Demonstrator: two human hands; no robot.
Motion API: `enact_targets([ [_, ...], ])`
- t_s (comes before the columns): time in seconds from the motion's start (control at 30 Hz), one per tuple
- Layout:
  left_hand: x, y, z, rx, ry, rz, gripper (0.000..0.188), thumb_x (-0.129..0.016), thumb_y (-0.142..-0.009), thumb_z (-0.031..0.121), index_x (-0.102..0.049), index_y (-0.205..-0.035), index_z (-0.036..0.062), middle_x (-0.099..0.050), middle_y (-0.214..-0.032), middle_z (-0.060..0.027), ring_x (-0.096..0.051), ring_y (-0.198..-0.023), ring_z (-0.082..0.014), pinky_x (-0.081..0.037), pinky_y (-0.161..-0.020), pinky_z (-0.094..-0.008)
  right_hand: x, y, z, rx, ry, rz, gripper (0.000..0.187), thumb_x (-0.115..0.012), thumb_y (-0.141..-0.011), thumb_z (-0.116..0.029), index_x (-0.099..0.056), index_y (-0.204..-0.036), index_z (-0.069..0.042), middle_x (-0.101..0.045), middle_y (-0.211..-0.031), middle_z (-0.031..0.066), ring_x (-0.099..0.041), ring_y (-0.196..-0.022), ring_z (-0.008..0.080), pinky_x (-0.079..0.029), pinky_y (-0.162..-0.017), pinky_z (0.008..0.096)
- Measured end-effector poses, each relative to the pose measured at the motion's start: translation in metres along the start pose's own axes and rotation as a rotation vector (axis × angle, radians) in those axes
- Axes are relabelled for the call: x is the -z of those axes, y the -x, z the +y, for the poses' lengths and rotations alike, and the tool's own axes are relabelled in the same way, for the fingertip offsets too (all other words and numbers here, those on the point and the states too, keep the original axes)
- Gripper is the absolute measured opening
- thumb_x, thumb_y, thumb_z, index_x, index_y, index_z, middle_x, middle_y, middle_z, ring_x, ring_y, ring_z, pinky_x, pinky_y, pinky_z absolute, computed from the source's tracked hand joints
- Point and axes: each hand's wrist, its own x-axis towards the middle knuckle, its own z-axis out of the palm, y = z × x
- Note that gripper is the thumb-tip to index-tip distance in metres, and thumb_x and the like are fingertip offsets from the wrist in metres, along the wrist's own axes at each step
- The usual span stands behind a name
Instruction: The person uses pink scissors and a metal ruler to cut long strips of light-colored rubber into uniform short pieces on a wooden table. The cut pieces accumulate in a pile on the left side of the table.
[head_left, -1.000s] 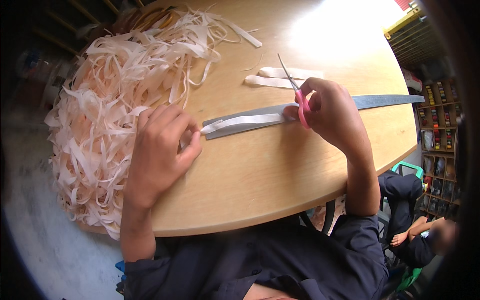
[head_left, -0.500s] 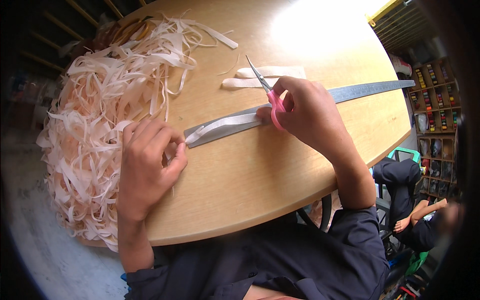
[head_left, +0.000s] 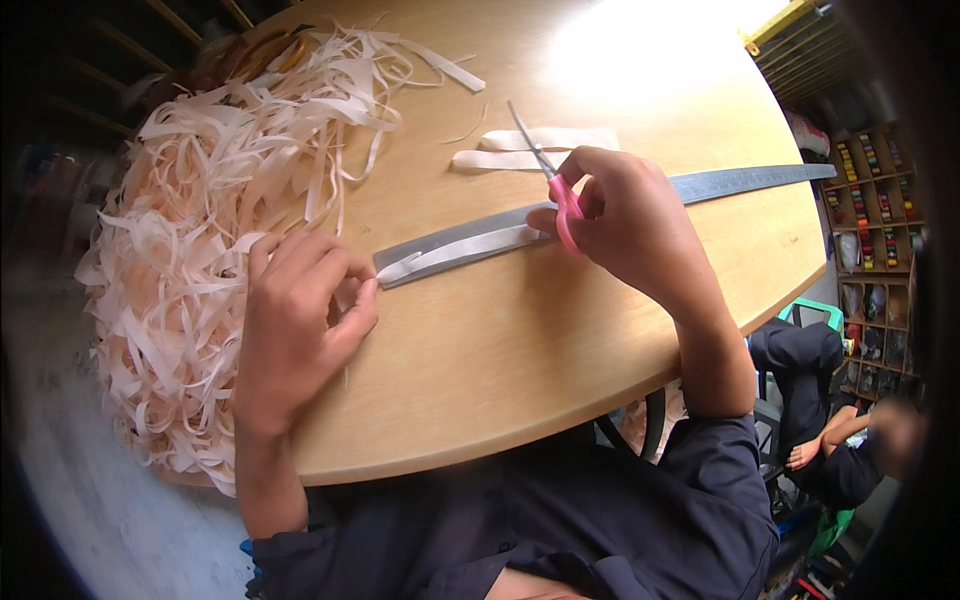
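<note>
A steel ruler (head_left: 750, 180) lies slantwise across the table, and a pale narrow fabric strip (head_left: 460, 246) is laid along its left part. At the ruler's left end my left hand (head_left: 300, 325) pinches the strip's end between thumb and fingertips. My right hand (head_left: 645, 235) is closed around scissors (head_left: 566, 212) with pink handles, their blades pointing up and away. Its fingertips also meet the strip's right part at the ruler; whether they grip or press it I cannot tell. Beyond the ruler rest pale strip lengths (head_left: 500, 160), their right part lying together.
A big heap of loose pale strips (head_left: 200, 260) covers the table's left side, hanging over its edge. The wooden table (head_left: 500, 380) has a curved near edge. At right, another person (head_left: 850, 465) sits near shelves (head_left: 868, 270) with thread spools.
The strip bowed upward before; now it lies straighter and flatter along the ruler. My right hand, with the scissors, has shifted slightly right. My left hand keeps its pinch at the ruler's end.
</note>
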Motion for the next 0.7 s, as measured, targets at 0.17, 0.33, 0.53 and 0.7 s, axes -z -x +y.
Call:
enact_targets([
  [0.17,-0.001,0.0,-0.001,-0.071,-0.035,0.057,0.011,-0.078,-0.081,0.007,-0.07,-0.089,0.0083,-0.067,-0.09,-0.0054,-0.066,-0.089,-0.0261,-0.043,-0.096,-0.0432,-0.009,0.013,-0.02,-0.039,-0.766,-0.434,0.034,-0.088,-0.092,-0.026,-0.065,-0.098,-0.001,-0.072,-0.075,0.0061,-0.069,-0.062,0.0125,-0.049,-0.052,0.0239],
  [0.33,-0.001,-0.001,0.0,-0.134,-0.092,0.139,0.015,-0.081,-0.081,0.008,-0.07,-0.092,0.0086,-0.068,-0.094,-0.0052,-0.067,-0.092,-0.0251,-0.044,-0.099,-0.0452,-0.022,0.031,-0.042,-0.227,-0.803,-0.989,0.051,-0.079,-0.097,-0.048,-0.065,-0.099,0.001,-0.068,-0.073,0.0045,-0.073,-0.07,0.0154,-0.053,-0.061,0.0268],
  [0.53,0.001,-0.001,0.002,-0.206,-0.114,0.199,0.019,-0.083,-0.081,0.009,-0.071,-0.095,0.009,-0.067,-0.095,-0.0034,-0.066,-0.092,-0.0236,-0.044,-0.101,-0.0473,-0.029,0.028,-0.039,-0.211,-0.862,-1.081,0.054,-0.074,-0.101,-0.051,-0.064,-0.098,0.002,-0.066,-0.074,0.0061,-0.072,-0.07,0.0167,-0.055,-0.064,0.0284],
  [0.7,0.0,0.0,0.004,-0.283,-0.123,0.211,0.022,-0.084,-0.08,0.01,-0.072,-0.098,0.0085,-0.066,-0.096,-0.0019,-0.066,-0.092,-0.0216,-0.044,-0.102,-0.05,-0.031,0.031,-0.035,-0.245,-0.901,-1.008,0.05,-0.076,-0.1,-0.046,-0.063,-0.097,0.002,-0.066,-0.077,0.0062,-0.072,-0.069,0.0165,-0.057,-0.062,0.0292],
])
